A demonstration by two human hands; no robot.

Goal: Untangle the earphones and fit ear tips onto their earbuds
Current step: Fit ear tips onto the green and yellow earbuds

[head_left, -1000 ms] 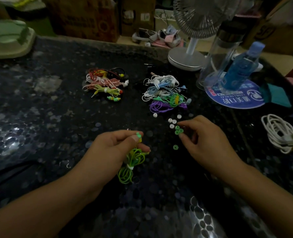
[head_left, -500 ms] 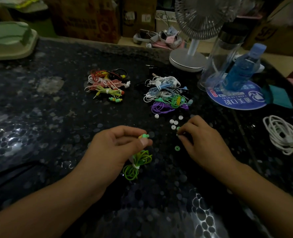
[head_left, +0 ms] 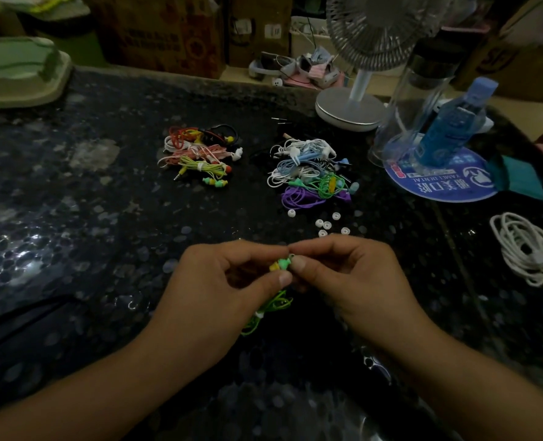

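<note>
My left hand (head_left: 228,288) pinches the yellow and green earbud (head_left: 279,265) of a bundled green earphone, whose tied cable (head_left: 268,310) hangs below my thumb. My right hand (head_left: 343,278) meets it from the right and pinches a green ear tip (head_left: 287,260) against the earbud. Several white ear tips (head_left: 326,225) lie loose on the dark table just beyond my hands. Two heaps of earphones sit further back: a red, pink and yellow heap (head_left: 200,154) on the left and a white, blue, green and purple heap (head_left: 311,173) on the right.
A desk fan's base (head_left: 349,111) stands at the back right, beside a clear bottle (head_left: 419,100) and a blue bottle (head_left: 454,125) on a round blue fan (head_left: 445,186). A coiled white cable (head_left: 524,246) lies at the right edge. A pale green case (head_left: 18,71) sits far left.
My right hand picked a green ear tip from the table and moved left to the earbud. My left hand lifted the earbud slightly to meet it.
</note>
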